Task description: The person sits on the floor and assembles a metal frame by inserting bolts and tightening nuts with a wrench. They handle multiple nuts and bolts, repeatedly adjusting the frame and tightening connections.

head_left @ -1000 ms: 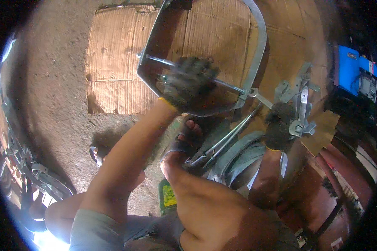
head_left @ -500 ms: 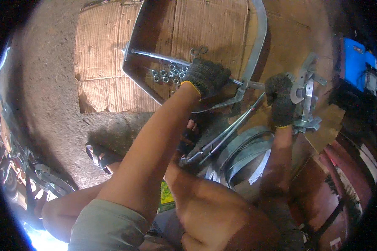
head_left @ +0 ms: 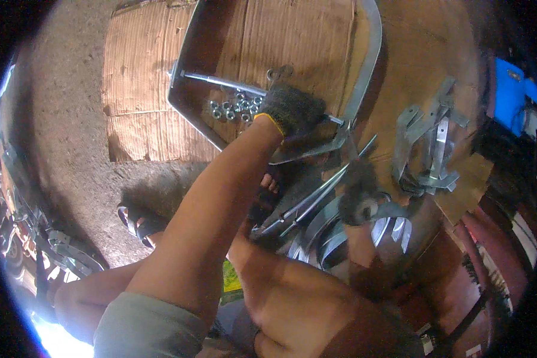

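My left hand [head_left: 292, 108], in a dark knitted glove with a yellow cuff, is closed around a long metal rod [head_left: 221, 82]. The rod lies across the inside of a bent flat-bar metal frame [head_left: 373, 51]. Just left of that hand, several hex nuts [head_left: 228, 109] are loose on the cardboard, with washers [head_left: 278, 73] above them. My right hand [head_left: 359, 191], in the same kind of glove, is smeared by motion over the curved metal strips [head_left: 331, 238]. A small pale round patch shows at it; whether it holds anything is unclear.
Cardboard sheets [head_left: 137, 65] cover the floor under the frame. Thin metal rods [head_left: 316, 197] lie between my feet and right hand. Bent metal brackets [head_left: 440, 143] lie at right, near a blue object [head_left: 508, 89]. My sandalled foot [head_left: 140, 224] rests on the concrete.
My right hand has moved from beside the brackets at right down and left, to over the curved strips. My left hand stays on the rod.
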Demonstrator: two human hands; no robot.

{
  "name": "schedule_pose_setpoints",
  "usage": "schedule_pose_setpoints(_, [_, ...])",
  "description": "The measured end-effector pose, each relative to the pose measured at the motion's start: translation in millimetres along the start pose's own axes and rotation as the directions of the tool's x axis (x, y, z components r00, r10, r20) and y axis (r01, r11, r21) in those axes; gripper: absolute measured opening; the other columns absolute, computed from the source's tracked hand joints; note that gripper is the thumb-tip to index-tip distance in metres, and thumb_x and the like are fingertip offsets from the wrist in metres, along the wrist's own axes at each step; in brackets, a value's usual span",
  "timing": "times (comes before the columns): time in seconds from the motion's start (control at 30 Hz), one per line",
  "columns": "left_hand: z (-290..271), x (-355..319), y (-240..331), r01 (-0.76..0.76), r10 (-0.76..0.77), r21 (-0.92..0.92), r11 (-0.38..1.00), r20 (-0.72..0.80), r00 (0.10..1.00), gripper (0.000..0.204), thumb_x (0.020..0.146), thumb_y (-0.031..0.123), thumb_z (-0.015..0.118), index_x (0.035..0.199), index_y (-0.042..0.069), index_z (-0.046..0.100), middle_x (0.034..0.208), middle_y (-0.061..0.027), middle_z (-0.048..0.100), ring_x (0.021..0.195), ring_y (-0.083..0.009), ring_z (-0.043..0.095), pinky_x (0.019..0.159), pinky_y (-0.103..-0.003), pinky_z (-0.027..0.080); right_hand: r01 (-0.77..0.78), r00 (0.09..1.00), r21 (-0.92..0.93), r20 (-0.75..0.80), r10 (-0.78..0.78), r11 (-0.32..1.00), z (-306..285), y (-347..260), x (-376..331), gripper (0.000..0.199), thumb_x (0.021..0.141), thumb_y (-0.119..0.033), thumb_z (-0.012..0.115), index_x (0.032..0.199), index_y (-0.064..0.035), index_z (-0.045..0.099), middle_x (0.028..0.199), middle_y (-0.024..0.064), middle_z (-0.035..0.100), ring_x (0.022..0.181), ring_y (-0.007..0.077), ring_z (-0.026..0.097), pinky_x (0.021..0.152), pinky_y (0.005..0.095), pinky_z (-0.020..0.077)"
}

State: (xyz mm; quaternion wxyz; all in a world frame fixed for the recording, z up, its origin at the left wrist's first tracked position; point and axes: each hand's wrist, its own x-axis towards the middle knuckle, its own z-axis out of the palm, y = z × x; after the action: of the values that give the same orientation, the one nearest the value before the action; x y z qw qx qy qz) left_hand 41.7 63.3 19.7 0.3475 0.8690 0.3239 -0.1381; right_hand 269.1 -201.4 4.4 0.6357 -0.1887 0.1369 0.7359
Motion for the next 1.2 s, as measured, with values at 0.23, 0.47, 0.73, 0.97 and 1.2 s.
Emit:
schedule_pose_setpoints(0.23, [10.7, -0.6, -5.4, 0.035, -0.039, -0.044, 0.998, -0.076, 0.996, 0.029, 0.096, 0.035, 0.051, 0.105, 0.020, 0.075, 0.103, -0.0092, 0.077, 0.100, -0.0305, 0.074, 0.109, -0.060, 0.035, 0.059, 0.979, -0.817, -0.066, -0.194, 0.574, 54.4, 35.3, 48.1, 0.020, 0.099, -0.029, 0.059, 0.107, -0.0113, 0.057, 0.100, 0.0031, 0.056, 0.091, 0.0187, 0.053, 0.077, 0.0333, 0.0427])
schedule_pose_setpoints(0.47, [15.6, -1.5, -6.7, 0.031, -0.037, -0.048, 0.998, -0.116, 0.993, 0.031, 0.093, 0.042, 0.056, 0.099, 0.018, 0.074, 0.092, -0.0152, 0.076, 0.089, -0.0360, 0.075, 0.081, -0.055, 0.055, 0.002, 0.941, -0.985, -0.056, -0.335, 0.171, 131.0, -24.4, 104.4, 0.021, 0.102, -0.036, 0.054, 0.095, -0.0162, 0.057, 0.084, -0.0042, 0.049, 0.070, 0.0104, 0.045, 0.058, 0.0257, 0.0343])
schedule_pose_setpoints(0.73, [10.9, -5.4, -1.3, 0.046, -0.049, -0.059, 0.997, -0.057, 0.997, 0.030, 0.094, 0.038, 0.055, 0.103, 0.019, 0.076, 0.103, -0.0118, 0.077, 0.098, -0.0323, 0.074, 0.099, -0.052, 0.048, -0.091, 0.852, -0.994, -0.048, -0.521, -0.056, 150.0, -30.2, 136.9, 0.021, 0.106, -0.030, 0.053, 0.113, -0.0115, 0.061, 0.098, 0.0030, 0.062, 0.079, 0.0130, 0.057, 0.066, 0.0246, 0.0477])
schedule_pose_setpoints(0.97, [20.5, 8.7, -0.2, 0.063, -0.067, -0.053, 0.997, -0.088, 0.994, 0.031, 0.093, 0.040, 0.056, 0.102, 0.020, 0.077, 0.106, -0.0105, 0.077, 0.101, -0.0329, 0.074, 0.103, -0.057, 0.044, 0.090, 0.838, -0.995, 0.048, -0.543, 0.051, 29.2, -18.8, 36.1, 0.044, 0.101, -0.039, 0.057, 0.133, -0.0095, 0.060, 0.114, 0.0105, 0.064, 0.095, 0.0192, 0.061, 0.085, 0.0330, 0.0511])
schedule_pose_setpoints(1.2, [27.0, 6.1, -5.3, -0.016, 0.014, -0.013, 1.000, -0.124, 0.992, 0.033, 0.094, 0.043, 0.053, 0.103, 0.021, 0.076, 0.102, -0.0109, 0.077, 0.095, -0.0344, 0.075, 0.089, -0.053, 0.054, -0.070, 0.928, -0.966, 0.028, -0.373, -0.247, 0.7, 34.1, 1.6, 0.034, 0.099, -0.028, 0.060, 0.126, -0.0078, 0.058, 0.108, 0.0105, 0.064, 0.091, 0.0222, 0.063, 0.081, 0.0356, 0.0527])
